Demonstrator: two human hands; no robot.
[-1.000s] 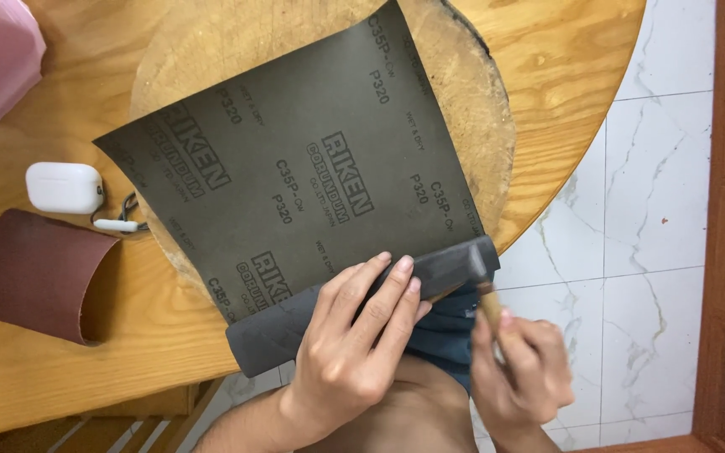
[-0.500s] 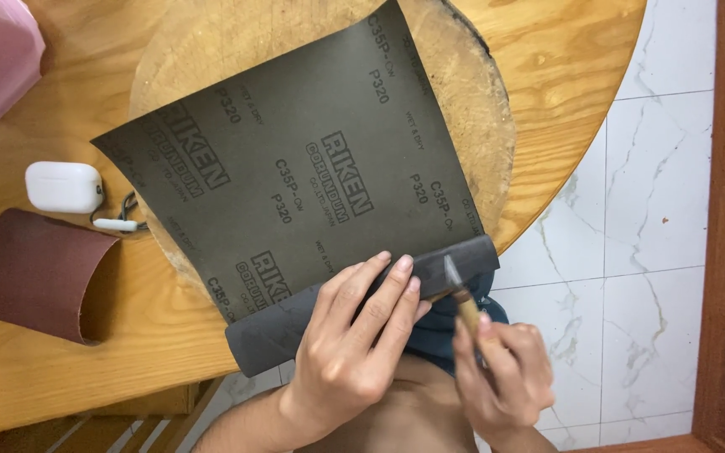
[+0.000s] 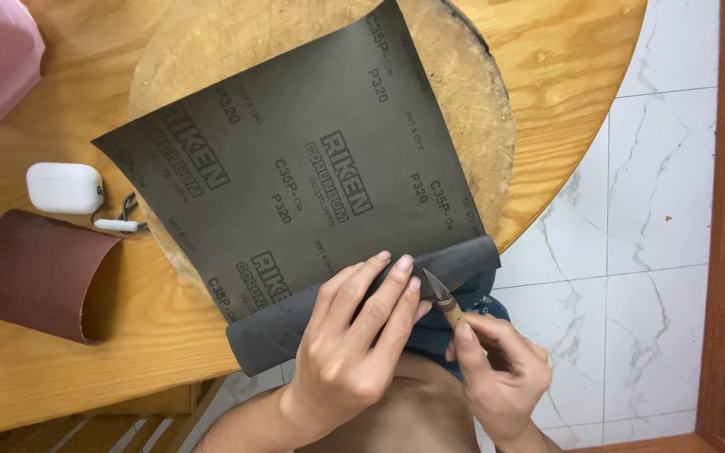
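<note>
My left hand (image 3: 354, 352) lies flat, fingers together, pressing the folded near edge of the dark sandpaper sheet (image 3: 295, 184) against the round wooden board (image 3: 488, 109). My right hand (image 3: 497, 373) pinches a small knife (image 3: 440, 294), its blade pointing up-left along its long axis, tip touching the fold just right of my left fingertips.

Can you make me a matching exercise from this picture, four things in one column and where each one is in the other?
Things:
1. knife
2. sandpaper sheet
3. white case
4. brown roll

Places:
A. under the left hand, folded at the near edge
B. lower left on the table
C. in the right hand
D. left of the sheet, above the roll

Pairs: 1-C, 2-A, 3-D, 4-B
</note>
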